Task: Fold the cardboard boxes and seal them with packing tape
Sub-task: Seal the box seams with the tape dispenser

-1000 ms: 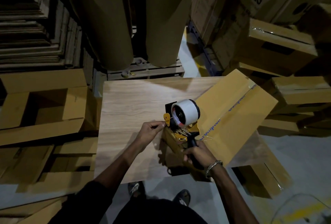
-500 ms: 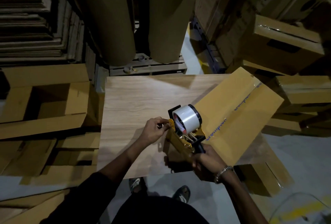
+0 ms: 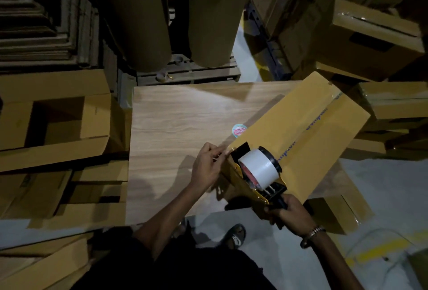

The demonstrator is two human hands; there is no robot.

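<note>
Folded box (image 3: pixel 308 132) lying on table (image 3: pixel 176 127), long axis running up-right from near corner; right hand (image 3: pixel 289 214) wrapped round handle of tape dispenser (image 3: pixel 257 175) at that corner; left hand (image 3: pixel 208 164) nearer, fingers (image 3: pixel 216 150) pinching the tape end beside it.

my tape dispenser (image 3: pixel 259 174) covers the near corner of the box (image 3: pixel 308 127), and its handle is buried in my right hand (image 3: pixel 289 211). the blue print along the box seam is too blurred to read. my left hand (image 3: pixel 208 167) hides whatever its fingertips pinch.
</note>
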